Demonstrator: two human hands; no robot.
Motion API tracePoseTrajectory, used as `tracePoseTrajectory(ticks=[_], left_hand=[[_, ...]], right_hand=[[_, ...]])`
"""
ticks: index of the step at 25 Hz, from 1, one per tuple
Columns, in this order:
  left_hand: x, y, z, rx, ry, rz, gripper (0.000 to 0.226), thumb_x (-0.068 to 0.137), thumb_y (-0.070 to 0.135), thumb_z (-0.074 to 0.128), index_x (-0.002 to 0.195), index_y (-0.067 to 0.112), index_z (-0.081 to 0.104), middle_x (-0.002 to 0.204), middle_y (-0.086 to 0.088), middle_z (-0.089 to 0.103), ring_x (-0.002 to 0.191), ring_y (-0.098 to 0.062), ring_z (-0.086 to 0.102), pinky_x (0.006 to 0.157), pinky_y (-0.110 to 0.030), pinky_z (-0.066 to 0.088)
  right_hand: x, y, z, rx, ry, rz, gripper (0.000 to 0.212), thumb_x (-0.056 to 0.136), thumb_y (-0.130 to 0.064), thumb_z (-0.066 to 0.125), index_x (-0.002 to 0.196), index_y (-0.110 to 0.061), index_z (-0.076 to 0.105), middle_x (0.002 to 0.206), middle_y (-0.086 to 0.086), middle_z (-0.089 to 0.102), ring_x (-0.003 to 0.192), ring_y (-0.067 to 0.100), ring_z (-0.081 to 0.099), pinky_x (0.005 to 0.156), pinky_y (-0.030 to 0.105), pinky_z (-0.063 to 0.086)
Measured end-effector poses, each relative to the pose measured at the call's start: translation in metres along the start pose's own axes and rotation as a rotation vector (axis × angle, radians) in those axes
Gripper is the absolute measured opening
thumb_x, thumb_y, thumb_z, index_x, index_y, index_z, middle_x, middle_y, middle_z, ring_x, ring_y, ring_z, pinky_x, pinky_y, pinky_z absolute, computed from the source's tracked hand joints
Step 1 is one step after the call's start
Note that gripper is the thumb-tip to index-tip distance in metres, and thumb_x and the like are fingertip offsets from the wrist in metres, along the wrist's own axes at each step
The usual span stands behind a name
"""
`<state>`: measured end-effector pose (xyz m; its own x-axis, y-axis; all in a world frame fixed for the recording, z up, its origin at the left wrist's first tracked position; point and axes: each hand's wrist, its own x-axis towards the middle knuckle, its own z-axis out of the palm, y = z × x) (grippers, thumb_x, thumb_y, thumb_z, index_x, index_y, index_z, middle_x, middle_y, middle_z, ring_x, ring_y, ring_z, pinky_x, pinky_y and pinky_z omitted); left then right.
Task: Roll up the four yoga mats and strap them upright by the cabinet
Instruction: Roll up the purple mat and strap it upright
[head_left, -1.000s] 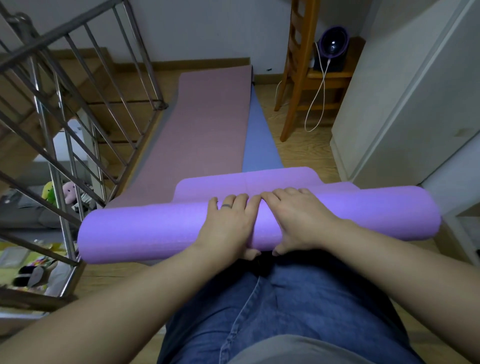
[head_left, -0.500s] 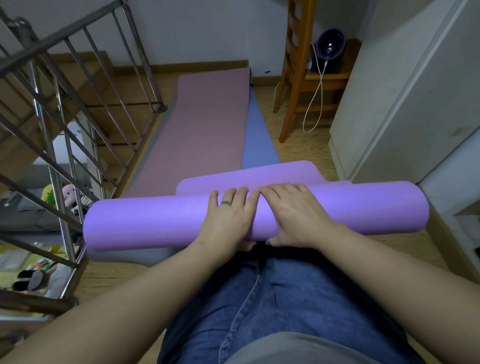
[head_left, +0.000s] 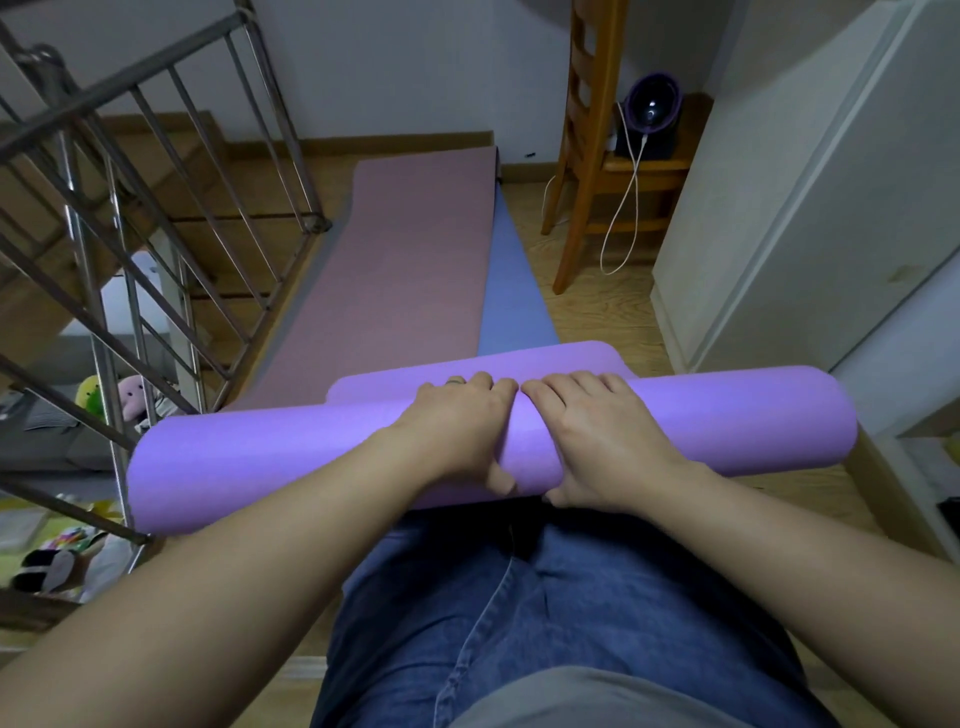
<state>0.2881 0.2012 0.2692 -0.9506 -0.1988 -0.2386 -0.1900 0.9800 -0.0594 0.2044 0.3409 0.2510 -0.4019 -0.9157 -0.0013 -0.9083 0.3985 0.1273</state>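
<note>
A purple yoga mat (head_left: 270, 457) lies rolled into a thick tube across my knees, with only a short flat tail (head_left: 561, 358) left beyond it. My left hand (head_left: 462, 426) and my right hand (head_left: 597, 436) press side by side on the middle of the roll, fingers over the top and thumbs underneath. Beyond the roll a pink mat (head_left: 405, 270) lies flat on the floor. A blue mat (head_left: 511, 296) shows beside and under it on the right, and a grey edge (head_left: 306, 291) shows along its left side.
A metal stair railing (head_left: 156, 218) runs along the left, with a stairwell and soft toys below. A wooden chair (head_left: 597, 156) with a small purple fan (head_left: 652, 111) and a white cable stands at the back right. A white cabinet (head_left: 810, 197) fills the right side.
Both hands have pushed the purple roll forward, away from me. The flat tail beyond the roll has become shorter and the roll a little thicker.
</note>
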Motion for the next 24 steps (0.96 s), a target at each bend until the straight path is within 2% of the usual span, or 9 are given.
tracePoseTrajectory(ticks=[3,9,11,13,15,17,19,21,24], left_hand=[[-0.011,0.002,-0.007,-0.08,-0.098,0.048,0.089,0.066,0.056,0.075,0.135,0.017,0.035,0.123,-0.007,0.051,0.109,-0.028,0.054,0.089,-0.039,0.046],[-0.004,-0.006,-0.013,-0.3,-0.335,0.062,0.092,0.066,0.056,0.078,0.139,0.021,0.034,0.13,0.0,0.054,0.111,-0.023,0.055,0.095,-0.036,0.046],[-0.007,-0.007,-0.009,-0.259,-0.25,0.051,0.094,0.069,0.055,0.075,0.144,0.022,0.028,0.137,-0.002,0.049,0.118,-0.025,0.05,0.097,-0.038,0.043],[-0.018,0.0,0.003,-0.033,-0.07,0.044,0.104,0.07,0.055,0.072,0.149,0.021,0.015,0.142,-0.005,0.038,0.123,-0.029,0.043,0.099,-0.044,0.038],[-0.029,0.006,0.016,0.096,0.026,0.038,0.111,0.069,0.057,0.07,0.15,0.019,0.005,0.144,-0.006,0.033,0.125,-0.03,0.04,0.1,-0.045,0.035],[-0.027,0.004,0.021,0.099,0.052,0.039,0.111,0.067,0.058,0.07,0.15,0.019,0.007,0.141,-0.006,0.036,0.122,-0.03,0.042,0.099,-0.044,0.036],[-0.017,-0.006,0.018,0.028,0.017,0.048,0.108,0.067,0.057,0.071,0.149,0.02,0.012,0.139,-0.006,0.039,0.119,-0.03,0.045,0.096,-0.043,0.039],[-0.008,-0.012,0.015,-0.042,-0.029,0.059,0.105,0.066,0.058,0.072,0.148,0.022,0.016,0.138,-0.006,0.041,0.118,-0.03,0.046,0.096,-0.042,0.04],[-0.005,-0.01,0.021,-0.042,0.011,0.017,0.108,0.068,0.06,0.07,0.15,0.022,0.012,0.144,-0.007,0.036,0.125,-0.031,0.041,0.102,-0.045,0.034]], right_hand=[[-0.014,-0.004,-0.022,0.013,-0.092,-0.03,0.098,0.058,-0.059,0.072,0.138,-0.018,0.032,0.126,0.002,0.049,0.113,0.026,0.048,0.095,0.04,0.039],[-0.002,-0.002,-0.027,0.164,-0.298,-0.046,0.098,0.053,-0.06,0.079,0.132,-0.022,0.037,0.122,0.001,0.052,0.108,0.024,0.05,0.089,0.037,0.044],[0.012,0.007,-0.025,0.26,-0.385,-0.041,0.096,0.052,-0.058,0.081,0.13,-0.022,0.039,0.121,0.001,0.055,0.106,0.023,0.053,0.086,0.035,0.046],[0.025,0.017,-0.027,0.356,-0.472,-0.029,0.093,0.054,-0.054,0.083,0.13,-0.022,0.04,0.12,-0.001,0.057,0.105,0.022,0.055,0.086,0.034,0.048],[0.032,0.018,-0.026,0.351,-0.524,-0.027,0.095,0.056,-0.054,0.082,0.133,-0.022,0.037,0.124,-0.001,0.056,0.108,0.021,0.054,0.09,0.035,0.047],[0.024,0.007,-0.019,0.218,-0.451,-0.008,0.105,0.057,-0.057,0.08,0.14,-0.018,0.029,0.132,0.002,0.048,0.117,0.024,0.048,0.097,0.04,0.041],[0.006,-0.009,-0.003,0.08,-0.207,0.0,0.113,0.057,-0.06,0.077,0.145,-0.012,0.024,0.137,0.006,0.042,0.123,0.028,0.043,0.102,0.047,0.033],[-0.006,-0.015,0.01,0.048,-0.042,-0.013,0.112,0.052,-0.063,0.074,0.142,-0.01,0.034,0.132,0.007,0.048,0.118,0.03,0.049,0.099,0.048,0.034],[0.012,0.003,0.003,0.133,-0.158,-0.031,0.108,0.053,-0.067,0.073,0.139,-0.016,0.035,0.13,0.003,0.051,0.115,0.027,0.05,0.096,0.043,0.038]])
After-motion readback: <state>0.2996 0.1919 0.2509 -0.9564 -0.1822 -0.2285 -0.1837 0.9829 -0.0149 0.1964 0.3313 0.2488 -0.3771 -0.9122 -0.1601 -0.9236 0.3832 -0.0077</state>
